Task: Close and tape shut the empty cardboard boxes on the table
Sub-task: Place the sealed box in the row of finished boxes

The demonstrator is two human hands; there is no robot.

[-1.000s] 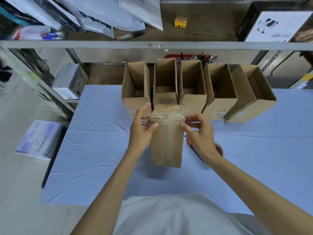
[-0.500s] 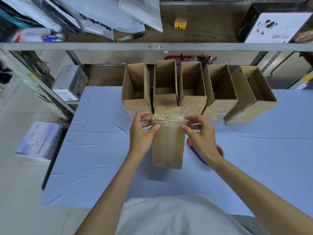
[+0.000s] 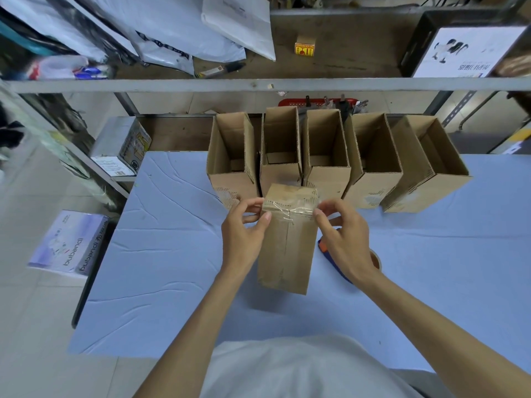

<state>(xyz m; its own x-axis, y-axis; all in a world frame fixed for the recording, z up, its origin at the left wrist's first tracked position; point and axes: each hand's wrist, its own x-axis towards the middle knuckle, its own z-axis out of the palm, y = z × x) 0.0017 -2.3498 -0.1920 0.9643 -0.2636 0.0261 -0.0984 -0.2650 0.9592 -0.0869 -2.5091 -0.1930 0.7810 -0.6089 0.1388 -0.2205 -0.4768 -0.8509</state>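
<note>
I note the closed brown cardboard box (image 3: 287, 248) held over the blue-covered table (image 3: 172, 254), just before five open brown cardboard boxes (image 3: 327, 179). My left hand (image 3: 244, 234) and right hand (image 3: 344, 239) pinch its upper corners, thumbs at the clear tape strip (image 3: 290, 209).

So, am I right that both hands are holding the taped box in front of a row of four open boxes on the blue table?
Not quite: the head view shows five open boxes in the row, not four. The rest holds: the left hand and right hand hold the taped box in front of them on the blue table.
</note>
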